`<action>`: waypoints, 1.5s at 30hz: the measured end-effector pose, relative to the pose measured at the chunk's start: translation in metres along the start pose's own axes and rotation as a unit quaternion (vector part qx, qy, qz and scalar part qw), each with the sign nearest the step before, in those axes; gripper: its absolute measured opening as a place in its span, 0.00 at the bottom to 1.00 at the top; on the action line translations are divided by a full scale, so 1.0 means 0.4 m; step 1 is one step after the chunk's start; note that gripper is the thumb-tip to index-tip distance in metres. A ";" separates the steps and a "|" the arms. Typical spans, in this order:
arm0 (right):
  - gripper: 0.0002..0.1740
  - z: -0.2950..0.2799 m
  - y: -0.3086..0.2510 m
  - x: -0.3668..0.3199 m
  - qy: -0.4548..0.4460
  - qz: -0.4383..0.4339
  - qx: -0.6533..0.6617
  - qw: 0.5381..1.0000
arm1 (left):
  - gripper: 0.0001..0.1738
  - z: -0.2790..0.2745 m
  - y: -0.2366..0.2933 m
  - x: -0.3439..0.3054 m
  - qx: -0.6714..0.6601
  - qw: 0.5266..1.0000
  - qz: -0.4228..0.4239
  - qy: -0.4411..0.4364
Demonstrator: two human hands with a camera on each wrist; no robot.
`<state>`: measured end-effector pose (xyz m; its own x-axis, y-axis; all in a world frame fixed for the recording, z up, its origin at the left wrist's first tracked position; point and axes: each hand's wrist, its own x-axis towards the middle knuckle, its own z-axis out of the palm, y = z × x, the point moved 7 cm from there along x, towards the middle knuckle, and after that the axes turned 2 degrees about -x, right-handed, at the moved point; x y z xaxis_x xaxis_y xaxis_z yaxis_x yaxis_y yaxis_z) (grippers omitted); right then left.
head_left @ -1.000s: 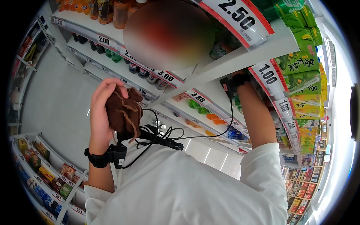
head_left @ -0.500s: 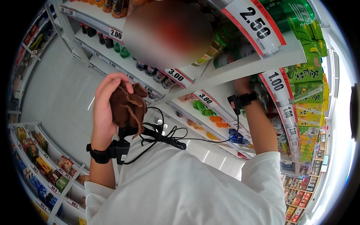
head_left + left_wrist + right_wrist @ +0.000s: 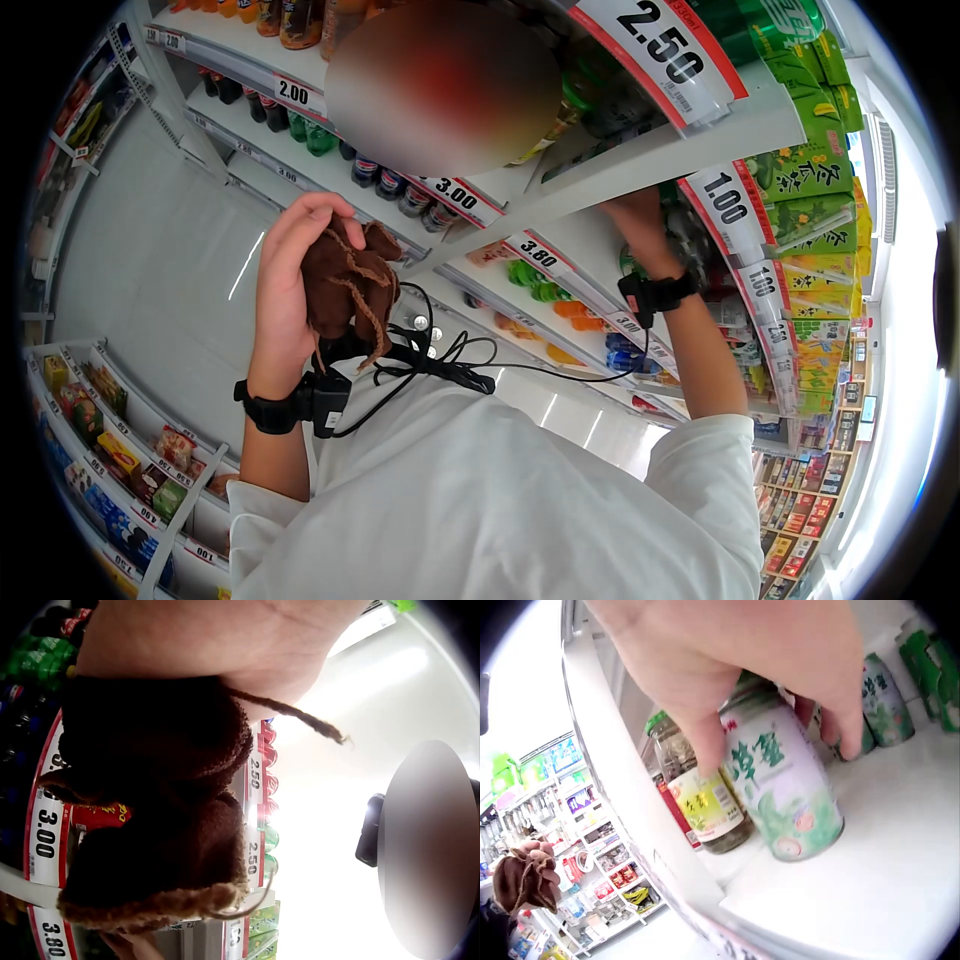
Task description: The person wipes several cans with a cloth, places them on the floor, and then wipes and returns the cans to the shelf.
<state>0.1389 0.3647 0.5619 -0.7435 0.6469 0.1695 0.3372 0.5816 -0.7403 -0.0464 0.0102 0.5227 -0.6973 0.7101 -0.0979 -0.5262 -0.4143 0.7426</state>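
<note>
My left hand is raised at the left of the head view, its fingers curled over a brown fuzzy cloth item with light brown edging. A thin cord hangs off this item in the left wrist view. On the right, my right hand reaches between two shelf boards. The right wrist view shows it gripping a white and green drink can near the top, thumb on one side and fingers on the other. The can leans slightly, its base close to the white shelf.
A glass bottle with a yellow label stands right beside the can. Further cans sit deeper on the shelf. Price tags line the shelf fronts, with green drink cartons at the right. Black cables hang before the white shirt.
My right hand has come back from deeper in the shelf, so more of the wrist and hand shows. The left hand with the brown cloth item has shifted slightly right.
</note>
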 end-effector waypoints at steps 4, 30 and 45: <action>0.23 -0.049 0.016 -0.006 -0.030 0.022 0.016 0.999 | 0.12 -0.005 -0.005 -0.005 -0.002 1.000 -0.005 -0.007; 0.29 -0.167 0.027 0.252 0.099 -0.102 -0.540 0.830 | 0.13 -0.066 -0.028 -0.055 -0.010 0.998 -0.006 0.060; 0.29 -0.153 0.046 0.301 0.099 -0.101 -0.527 0.838 | 0.13 -0.077 -0.025 -0.041 0.011 0.997 -0.009 0.080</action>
<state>0.0908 0.4836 0.6085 -0.7717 0.4919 0.4031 0.6167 0.7337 0.2852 -0.0446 -0.0149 0.4963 -0.7574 0.6164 -0.2155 -0.5300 -0.3876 0.7542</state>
